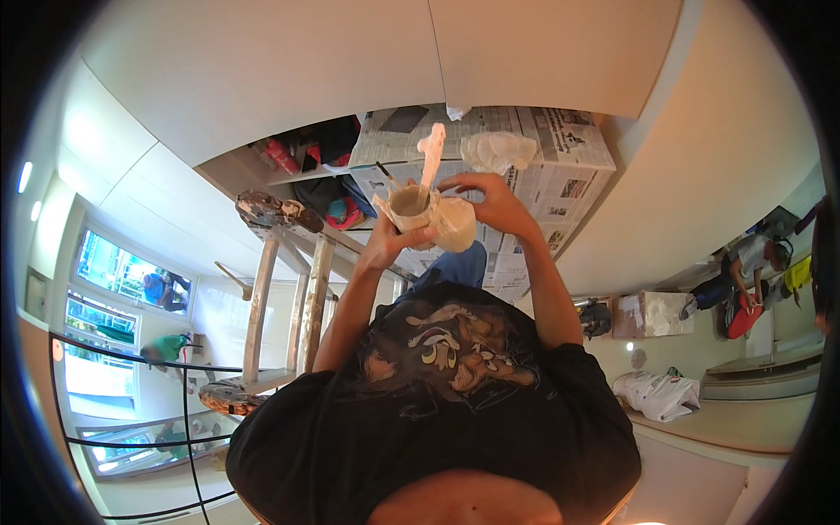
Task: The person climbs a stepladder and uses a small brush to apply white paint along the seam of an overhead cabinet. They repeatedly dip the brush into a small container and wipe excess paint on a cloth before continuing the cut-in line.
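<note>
In front of my chest, my left hand [395, 241] is wrapped round a small cup [409, 208] with a pale wrapping around its rim. Some greyish material shows inside it. A flat stick or tool with a pinkish-white upper end [432, 150] stands up out of the cup, along with a thin dark-tipped brush [385, 171]. Against the cup's right side is a cream-coloured crumpled wad [456, 226], perhaps cloth or plastic. My right hand [492, 203] curls over this side with bent fingers by the rim. What its fingertips grip is hidden.
Newspaper [560, 162] covers a box-like surface beyond my hands, with a crumpled clear plastic piece [499, 151] on it. A paint-spattered wooden ladder [311, 306] stands at left. Bags fill an open cabinet [328, 188]. Other people [744, 271] are farther off on both sides.
</note>
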Action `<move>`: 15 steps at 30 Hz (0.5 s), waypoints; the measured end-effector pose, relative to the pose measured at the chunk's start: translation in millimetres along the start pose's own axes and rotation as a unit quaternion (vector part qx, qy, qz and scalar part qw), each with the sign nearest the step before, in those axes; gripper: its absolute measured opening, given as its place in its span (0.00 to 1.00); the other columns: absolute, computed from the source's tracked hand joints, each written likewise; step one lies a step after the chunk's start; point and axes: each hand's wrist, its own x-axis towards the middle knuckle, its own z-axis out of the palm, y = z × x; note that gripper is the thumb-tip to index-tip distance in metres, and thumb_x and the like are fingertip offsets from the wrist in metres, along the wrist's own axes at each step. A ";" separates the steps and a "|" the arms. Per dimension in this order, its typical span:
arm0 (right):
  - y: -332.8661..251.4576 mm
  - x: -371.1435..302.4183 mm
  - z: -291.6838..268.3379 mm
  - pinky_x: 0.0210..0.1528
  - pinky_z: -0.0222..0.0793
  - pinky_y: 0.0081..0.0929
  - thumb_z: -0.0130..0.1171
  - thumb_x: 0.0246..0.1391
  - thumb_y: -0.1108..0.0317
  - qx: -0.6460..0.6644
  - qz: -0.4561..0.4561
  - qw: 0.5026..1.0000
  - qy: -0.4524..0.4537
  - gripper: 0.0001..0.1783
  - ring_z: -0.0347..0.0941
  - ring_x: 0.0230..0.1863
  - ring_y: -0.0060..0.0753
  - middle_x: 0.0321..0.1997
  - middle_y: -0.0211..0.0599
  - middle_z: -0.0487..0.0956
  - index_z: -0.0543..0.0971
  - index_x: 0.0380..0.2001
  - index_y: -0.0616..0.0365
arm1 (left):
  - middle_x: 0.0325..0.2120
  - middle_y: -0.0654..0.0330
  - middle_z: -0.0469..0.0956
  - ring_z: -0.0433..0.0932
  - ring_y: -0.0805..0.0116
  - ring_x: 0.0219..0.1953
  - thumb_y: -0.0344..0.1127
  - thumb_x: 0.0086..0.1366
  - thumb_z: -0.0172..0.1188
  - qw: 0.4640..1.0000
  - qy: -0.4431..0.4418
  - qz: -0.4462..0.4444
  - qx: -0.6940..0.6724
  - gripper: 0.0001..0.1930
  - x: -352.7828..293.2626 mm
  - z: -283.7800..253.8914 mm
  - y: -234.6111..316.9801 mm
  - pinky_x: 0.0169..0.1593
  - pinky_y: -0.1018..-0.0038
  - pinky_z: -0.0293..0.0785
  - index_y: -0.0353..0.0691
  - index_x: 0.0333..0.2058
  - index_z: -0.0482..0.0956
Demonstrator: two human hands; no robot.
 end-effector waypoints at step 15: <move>27.9 40.7 1.6 0.56 0.72 0.32 0.73 0.48 0.67 0.136 0.129 0.972 -0.139 0.24 0.79 0.44 0.27 0.43 0.34 0.85 0.82 0.49 0.64 | 0.45 0.65 0.73 0.71 0.72 0.51 0.37 0.52 0.79 0.998 0.003 -0.047 -0.038 0.31 24.6 3.8 13.9 0.58 0.72 0.66 0.38 0.51 0.72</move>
